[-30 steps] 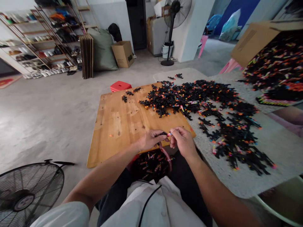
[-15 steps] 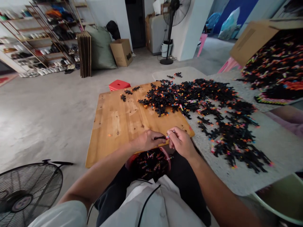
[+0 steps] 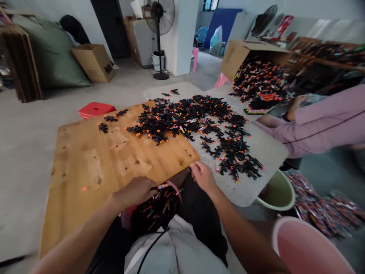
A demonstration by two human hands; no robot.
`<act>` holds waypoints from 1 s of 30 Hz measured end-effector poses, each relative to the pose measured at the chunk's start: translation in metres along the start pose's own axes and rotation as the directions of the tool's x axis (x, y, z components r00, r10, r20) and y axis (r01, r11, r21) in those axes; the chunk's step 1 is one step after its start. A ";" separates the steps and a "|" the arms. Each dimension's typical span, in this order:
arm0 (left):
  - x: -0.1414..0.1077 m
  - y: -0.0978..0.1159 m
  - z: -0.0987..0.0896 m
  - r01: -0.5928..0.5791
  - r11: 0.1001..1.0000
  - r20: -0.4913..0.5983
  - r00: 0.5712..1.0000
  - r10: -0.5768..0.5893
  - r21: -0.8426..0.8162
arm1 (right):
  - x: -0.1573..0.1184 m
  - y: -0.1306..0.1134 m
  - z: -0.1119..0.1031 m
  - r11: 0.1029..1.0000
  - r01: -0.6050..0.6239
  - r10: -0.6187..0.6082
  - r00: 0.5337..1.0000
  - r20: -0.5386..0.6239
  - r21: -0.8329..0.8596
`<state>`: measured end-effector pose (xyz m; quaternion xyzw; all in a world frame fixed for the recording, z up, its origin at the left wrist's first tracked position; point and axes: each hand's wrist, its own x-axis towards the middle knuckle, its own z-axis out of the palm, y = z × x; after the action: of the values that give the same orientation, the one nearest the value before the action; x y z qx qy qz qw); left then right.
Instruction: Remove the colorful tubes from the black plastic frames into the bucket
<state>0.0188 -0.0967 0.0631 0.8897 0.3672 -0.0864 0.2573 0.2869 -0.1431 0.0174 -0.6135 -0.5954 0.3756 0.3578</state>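
My left hand (image 3: 142, 188) is over the near edge of the wooden table, fingers curled round a small black toy gun (image 3: 162, 186) whose bright, pale-and-pink part sticks out. Directly beneath is a pink-rimmed tub (image 3: 179, 194) on my lap, holding many similar black toy guns (image 3: 164, 207) with coloured bits. Close to the table's right front corner, my right hand (image 3: 202, 175) has thumb and fingers pinched together; what they hold, if anything, is too small to make out. A large heap of black toy guns (image 3: 196, 110) with orange tips spreads across both tabletops ahead.
The wooden table (image 3: 74, 160) adjoins a grey speckled table (image 3: 265, 152). A tipped carton (image 3: 235, 57) spills more toy guns. Beside it is a person in pink trousers (image 3: 319, 121). A green tub (image 3: 281, 190), a pink tub (image 3: 308, 243) and bagged goods (image 3: 322, 205) are at right.
The view has swung right. My hands, together before, are now apart: the left has moved over the lap tub with the toy gun, the right toward the table corner.
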 end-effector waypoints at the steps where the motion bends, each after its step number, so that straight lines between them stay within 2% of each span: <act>1: -0.002 -0.005 0.001 0.006 0.999 0.051 0.999 -0.008 0.032 | 0.000 0.013 -0.015 0.985 -0.079 0.058 0.989 -0.138 -0.151; 3: -0.007 -0.011 0.004 0.039 0.997 0.132 0.990 -0.047 0.061 | 0.000 0.037 -0.044 0.862 -0.294 0.134 0.918 -0.374 -0.413; 4: -0.008 -0.012 0.005 0.058 0.996 0.156 0.985 -0.068 0.067 | -0.001 0.047 -0.057 0.773 -0.385 0.162 0.888 -0.430 -0.505; 7: -0.003 -0.006 0.004 0.081 0.995 0.162 0.983 -0.090 0.057 | -0.002 0.065 -0.082 0.552 -0.514 0.273 0.856 -0.439 -0.657; 9: 0.011 0.004 0.001 0.036 0.999 0.122 0.992 -0.040 0.035 | -0.001 0.070 -0.089 0.491 -0.531 0.338 0.847 -0.410 -0.691; 10: 0.023 0.012 -0.002 -0.003 1.000 0.084 0.996 0.002 0.017 | 0.001 0.072 -0.090 0.488 -0.530 0.356 0.846 -0.396 -0.693; 12: 0.056 0.030 -0.005 -0.107 0.994 -0.010 0.994 0.106 -0.018 | 0.004 0.074 -0.090 0.540 -0.532 0.359 0.847 -0.393 -0.652; 14: 0.099 0.053 -0.007 -0.205 0.978 -0.089 0.975 0.201 -0.035 | 0.006 0.077 -0.088 0.667 -0.522 0.334 0.848 -0.412 -0.532; 15: 0.124 0.064 -0.007 -0.218 0.976 -0.129 0.968 0.214 -0.019 | 0.005 0.079 -0.087 0.737 -0.506 0.323 0.846 -0.425 -0.447; 17: 0.175 0.084 -0.007 -0.214 0.975 -0.178 0.959 0.222 0.062 | -0.001 0.084 -0.084 0.852 -0.453 0.306 0.839 -0.450 -0.264; 18: 0.199 0.092 -0.007 -0.165 0.980 -0.206 0.961 0.185 0.112 | -0.006 0.086 -0.082 0.890 -0.418 0.298 0.835 -0.463 -0.181; 20: 0.242 0.103 -0.007 -0.123 0.976 -0.222 0.961 0.163 0.181 | -0.020 0.091 -0.079 0.938 -0.343 0.279 0.827 -0.488 -0.044; 22: 0.274 0.107 -0.009 -0.141 0.970 -0.192 0.965 0.180 0.200 | -0.037 0.095 -0.079 0.962 -0.267 0.261 0.831 -0.492 0.059; 26: 0.307 0.104 -0.014 -0.155 0.979 -0.110 0.979 0.170 0.132 | -0.062 0.101 -0.083 0.960 -0.205 0.269 0.860 -0.434 0.189; 30: 0.309 0.094 -0.020 -0.085 0.996 -0.106 0.991 0.085 0.004 | -0.065 0.100 -0.089 0.919 -0.189 0.318 0.873 -0.369 0.346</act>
<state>0.3042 0.0455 0.0109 0.9078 0.3422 -0.0282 0.2409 0.4114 -0.2104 -0.0275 -0.6918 -0.3544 0.3652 0.5123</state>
